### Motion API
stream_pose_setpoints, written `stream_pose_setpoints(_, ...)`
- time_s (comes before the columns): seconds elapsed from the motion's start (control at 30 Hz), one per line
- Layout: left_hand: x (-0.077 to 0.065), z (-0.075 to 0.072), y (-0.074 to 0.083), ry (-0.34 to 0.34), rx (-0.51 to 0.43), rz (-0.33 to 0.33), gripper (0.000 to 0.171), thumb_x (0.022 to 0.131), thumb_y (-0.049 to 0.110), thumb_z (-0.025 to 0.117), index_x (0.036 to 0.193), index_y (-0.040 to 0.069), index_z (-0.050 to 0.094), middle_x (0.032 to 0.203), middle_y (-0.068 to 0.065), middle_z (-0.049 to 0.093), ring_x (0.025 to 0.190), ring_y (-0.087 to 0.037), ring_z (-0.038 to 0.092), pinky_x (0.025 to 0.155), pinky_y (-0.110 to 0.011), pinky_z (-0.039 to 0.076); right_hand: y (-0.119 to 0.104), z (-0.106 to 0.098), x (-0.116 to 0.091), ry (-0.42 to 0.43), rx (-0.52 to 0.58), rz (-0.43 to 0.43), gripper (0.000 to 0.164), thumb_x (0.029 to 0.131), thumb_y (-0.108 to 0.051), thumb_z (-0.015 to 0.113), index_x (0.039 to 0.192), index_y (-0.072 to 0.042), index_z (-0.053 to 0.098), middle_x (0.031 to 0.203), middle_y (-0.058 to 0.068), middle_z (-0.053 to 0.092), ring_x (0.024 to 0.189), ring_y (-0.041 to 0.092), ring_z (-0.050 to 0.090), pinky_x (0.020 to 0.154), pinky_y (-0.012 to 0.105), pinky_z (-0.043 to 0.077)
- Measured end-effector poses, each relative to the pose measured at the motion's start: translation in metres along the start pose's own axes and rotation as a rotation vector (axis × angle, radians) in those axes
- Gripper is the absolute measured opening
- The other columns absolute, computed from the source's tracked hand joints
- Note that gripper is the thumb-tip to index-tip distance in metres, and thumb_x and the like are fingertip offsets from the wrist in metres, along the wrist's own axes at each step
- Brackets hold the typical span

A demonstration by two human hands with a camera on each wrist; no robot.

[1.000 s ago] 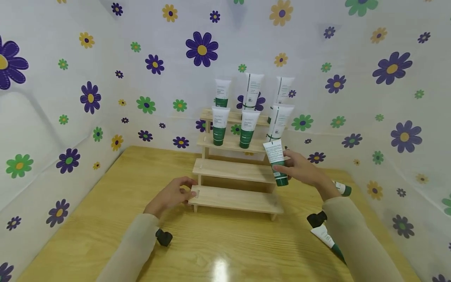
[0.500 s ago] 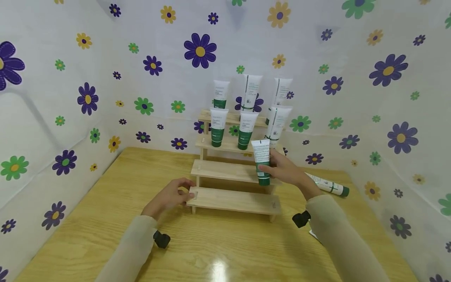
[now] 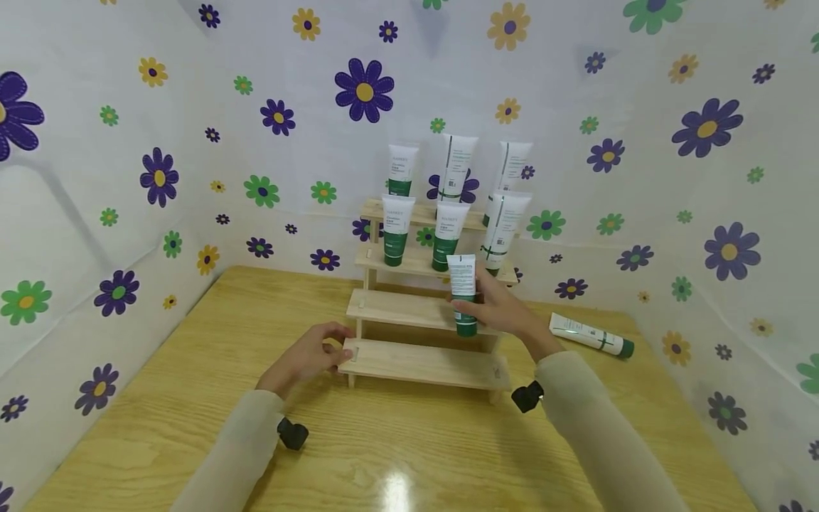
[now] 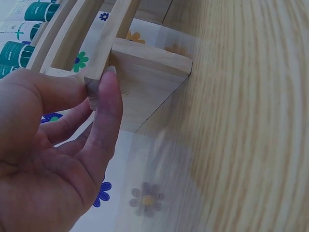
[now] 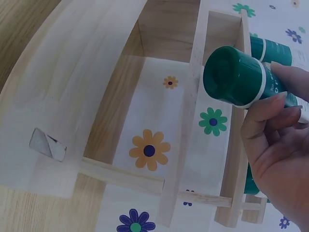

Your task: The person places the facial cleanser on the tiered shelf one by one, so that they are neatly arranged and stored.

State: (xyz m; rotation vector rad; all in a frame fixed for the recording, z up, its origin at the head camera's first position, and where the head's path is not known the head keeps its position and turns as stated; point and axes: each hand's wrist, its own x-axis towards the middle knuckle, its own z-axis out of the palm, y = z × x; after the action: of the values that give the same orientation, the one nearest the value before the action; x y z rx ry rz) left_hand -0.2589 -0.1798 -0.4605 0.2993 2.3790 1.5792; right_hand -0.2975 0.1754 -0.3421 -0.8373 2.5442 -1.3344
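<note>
My right hand (image 3: 502, 307) grips a small white and green squeeze tube (image 3: 463, 281), cap down, in front of the two lower steps of a wooden tiered shelf (image 3: 422, 364). In the right wrist view the tube's green cap (image 5: 227, 75) hangs clear of the boards, with thumb and fingers round the body. My left hand (image 3: 313, 355) pinches the left end of the lowest step; the left wrist view shows thumb and finger on the board's corner (image 4: 99, 72). Several tubes stand cap down on the upper two steps, among them a small one (image 3: 398, 231) and a taller one (image 3: 505, 231).
A white tube with a green cap (image 3: 591, 336) lies on the wooden table (image 3: 397, 441) right of the shelf. Flower-patterned sheeting (image 3: 288, 43) hangs behind and at both sides. A black wrist camera (image 3: 527, 396) sits on the right sleeve.
My right hand has carried the small tube leftward, from the shelf's right end toward its middle, turning it more upright. The left hand keeps its hold on the lowest step.
</note>
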Motion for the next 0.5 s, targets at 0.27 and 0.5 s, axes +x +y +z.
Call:
stream_pose_setpoints(0.27, -0.001, -0.001, 0.004, -0.010, 0.002, 0.020, 0.040, 0.102, 0.010, 0.065, 0.139, -0.002, 0.053, 0.128, -0.022, 0.056, 0.086, -0.017, 0.065, 0.075, -0.035, 0.062, -0.005, 0.005, 0.003, 0.010, 0.102, 0.078, 0.058, 0.109, -0.008, 0.049, 0.158, -0.012, 0.019, 0.143, 0.026, 0.051, 0.120, 0.040, 0.056, 0.086, 0.039, 0.052)
stream_pose_setpoints(0.5, -0.002, 0.001, -0.001, 0.002, -0.004, -0.003, 0.038, 0.103, 0.010, 0.063, 0.138, 0.000, 0.055, 0.129, -0.021, 0.057, 0.091, -0.019, 0.067, 0.078, -0.035, 0.063, -0.008, 0.014, 0.008, -0.019, 0.179, 0.076, 0.063, 0.106, 0.001, 0.049, 0.160, -0.007, 0.018, 0.142, 0.029, 0.047, 0.095, 0.029, 0.065, 0.080, 0.032, 0.060)
